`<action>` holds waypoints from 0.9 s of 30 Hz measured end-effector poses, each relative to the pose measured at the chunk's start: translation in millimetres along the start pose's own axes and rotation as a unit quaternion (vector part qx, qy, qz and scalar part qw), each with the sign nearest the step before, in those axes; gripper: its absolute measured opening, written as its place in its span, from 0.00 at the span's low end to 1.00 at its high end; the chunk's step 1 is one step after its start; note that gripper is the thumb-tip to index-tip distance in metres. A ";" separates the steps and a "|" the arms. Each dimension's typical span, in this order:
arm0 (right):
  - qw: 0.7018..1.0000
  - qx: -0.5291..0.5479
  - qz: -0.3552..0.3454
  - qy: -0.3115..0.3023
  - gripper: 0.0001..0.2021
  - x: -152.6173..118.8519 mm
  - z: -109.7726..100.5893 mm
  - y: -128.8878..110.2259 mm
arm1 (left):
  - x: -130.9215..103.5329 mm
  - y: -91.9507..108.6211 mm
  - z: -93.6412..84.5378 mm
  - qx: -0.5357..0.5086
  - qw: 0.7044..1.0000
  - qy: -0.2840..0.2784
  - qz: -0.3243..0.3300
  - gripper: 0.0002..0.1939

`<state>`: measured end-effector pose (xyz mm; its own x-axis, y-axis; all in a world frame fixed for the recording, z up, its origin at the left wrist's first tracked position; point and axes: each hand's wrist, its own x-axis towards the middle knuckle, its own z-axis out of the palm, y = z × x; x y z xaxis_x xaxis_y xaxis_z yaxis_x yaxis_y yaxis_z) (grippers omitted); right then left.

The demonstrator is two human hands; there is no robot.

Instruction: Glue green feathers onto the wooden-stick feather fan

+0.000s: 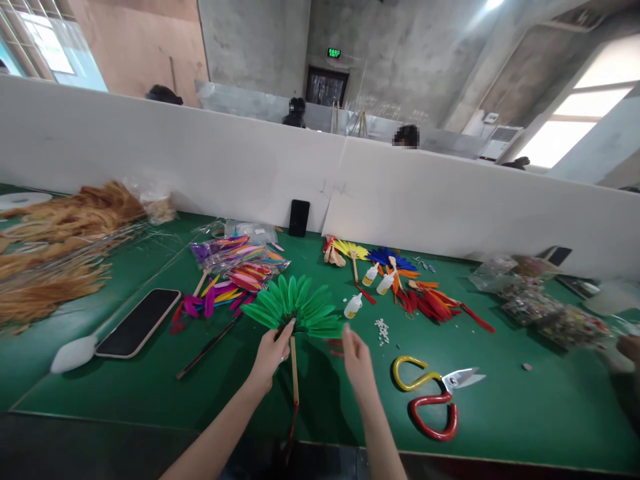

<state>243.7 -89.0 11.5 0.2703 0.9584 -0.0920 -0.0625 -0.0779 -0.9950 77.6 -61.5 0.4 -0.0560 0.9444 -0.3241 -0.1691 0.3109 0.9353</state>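
Note:
A green feather fan (295,300) is spread out above the table, its thin wooden handle (294,373) pointing toward me with a red tassel hanging from the end. My left hand (274,350) pinches the fan where the feathers meet the handle. At the fan's right edge is my right hand (354,350), its fingers bent and slightly blurred; whether they touch a feather I cannot make out. Just beyond that hand stands a small white glue bottle (353,307). Little white beads (382,331) lie in a pile to the right.
Open scissors (445,393) with yellow and red handles lie at right. A phone (137,325) and a dark stick (207,350) are at left. Bagged feathers (240,257), yellow (351,249) and blue fans (390,259) sit farther back. A white partition (240,167) closes the rear.

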 end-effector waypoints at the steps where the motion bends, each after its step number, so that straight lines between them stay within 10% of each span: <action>1: 0.999 0.008 0.018 -0.031 0.24 -6.4 8.6 6.3 | -0.5 1.0 1.8 -0.001 1.000 0.000 0.000 0.26; 6: 0.988 0.065 0.032 -0.133 0.22 -14.4 47.0 22.2 | -2.4 5.5 8.5 -0.008 1.000 -0.002 -0.007 0.26; 27: 0.981 0.176 0.079 -0.034 0.14 -4.8 80.9 12.7 | 2.2 0.3 10.9 -0.031 0.999 0.010 0.007 0.26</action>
<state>163.9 -72.4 2.4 0.1670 0.9587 -0.2304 -0.4289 -0.1398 -0.8925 88.1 -58.1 1.5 -0.0788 0.9459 -0.3148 -0.2281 0.2903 0.9293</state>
